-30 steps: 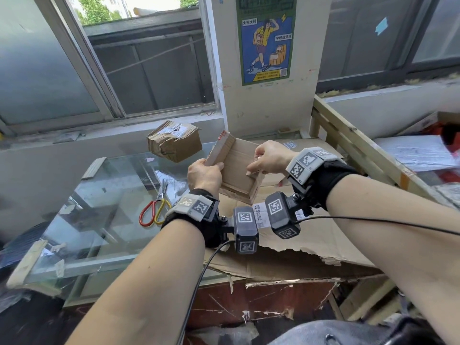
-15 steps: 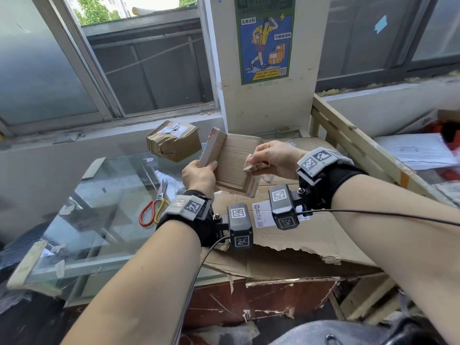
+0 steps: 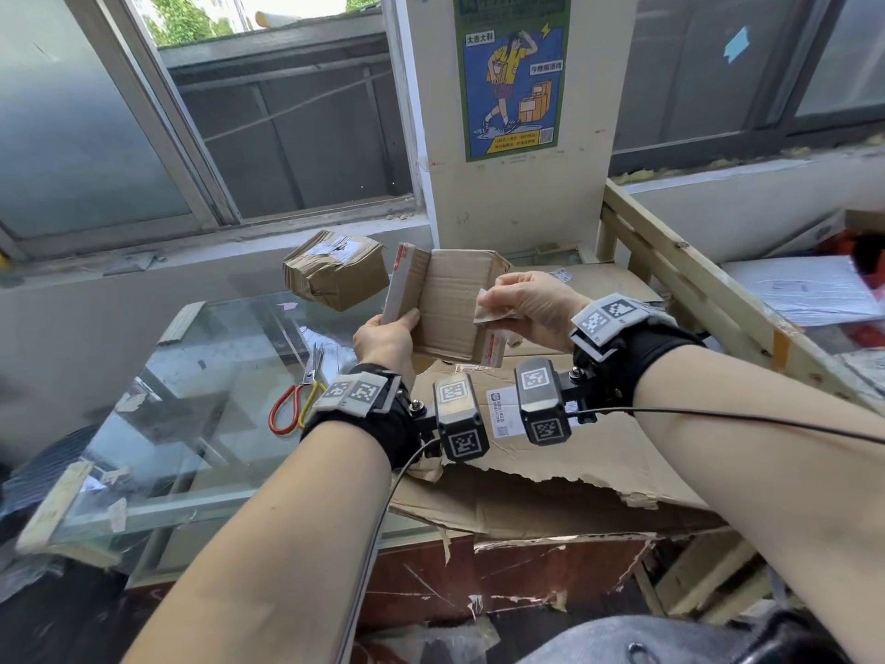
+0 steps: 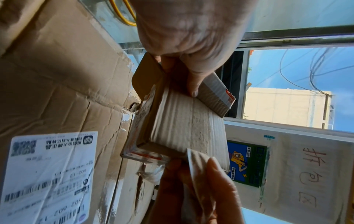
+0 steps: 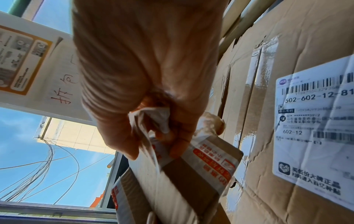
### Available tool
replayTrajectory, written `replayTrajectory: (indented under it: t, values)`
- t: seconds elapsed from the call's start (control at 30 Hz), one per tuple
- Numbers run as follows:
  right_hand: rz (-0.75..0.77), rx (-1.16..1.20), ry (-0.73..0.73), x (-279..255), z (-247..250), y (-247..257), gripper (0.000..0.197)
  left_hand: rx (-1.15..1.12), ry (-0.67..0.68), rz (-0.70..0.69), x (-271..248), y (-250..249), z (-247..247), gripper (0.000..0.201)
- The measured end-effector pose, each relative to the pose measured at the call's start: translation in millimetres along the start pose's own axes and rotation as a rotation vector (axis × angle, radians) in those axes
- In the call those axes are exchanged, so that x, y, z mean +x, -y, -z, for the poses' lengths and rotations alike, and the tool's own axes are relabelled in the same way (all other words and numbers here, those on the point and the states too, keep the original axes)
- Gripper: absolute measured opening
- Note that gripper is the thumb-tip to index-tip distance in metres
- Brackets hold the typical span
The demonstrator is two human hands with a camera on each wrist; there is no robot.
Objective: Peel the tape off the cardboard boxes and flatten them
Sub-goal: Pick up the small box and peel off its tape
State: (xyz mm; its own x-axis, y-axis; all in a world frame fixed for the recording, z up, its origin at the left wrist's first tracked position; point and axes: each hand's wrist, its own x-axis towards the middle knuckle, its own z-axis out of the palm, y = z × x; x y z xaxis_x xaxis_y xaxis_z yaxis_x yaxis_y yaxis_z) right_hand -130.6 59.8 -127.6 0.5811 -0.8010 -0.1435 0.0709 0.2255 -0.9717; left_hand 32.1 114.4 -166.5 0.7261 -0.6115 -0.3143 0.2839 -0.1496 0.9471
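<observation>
We are losing most of our left hand (image 3: 386,338) behind its wrist band in the head view, and our right hand (image 3: 529,306) is covering the small box's (image 3: 448,309) right edge there. The peeled tape (image 5: 148,124) is bunching inside our right palm, its full length hidden. The shipping label (image 4: 48,178) is running off the left wrist picture's lower edge, its small print blurring. The scissors' (image 3: 299,397) blades are looking too small to read clearly.
</observation>
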Motion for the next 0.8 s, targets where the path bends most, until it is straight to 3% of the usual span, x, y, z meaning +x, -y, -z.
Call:
replayTrajectory:
  t: [0.2,0.37,0.63,0.8]
  values:
    - [0.024,0.049,0.014,-3,0,0,0.044,-0.108,0.029,0.127,-6,2,-2,0.019]
    - [0.019,0.065,0.026,-5,-3,4,0.043,-0.148,0.033,0.195,-1,5,-2,0.042]
    - [0.016,0.149,0.008,-2,-5,5,0.040,-0.148,0.018,0.303,-4,4,2,0.032]
    - [0.030,0.186,-0.011,1,-4,4,0.041,-0.142,0.097,0.341,-17,-2,3,0.032]
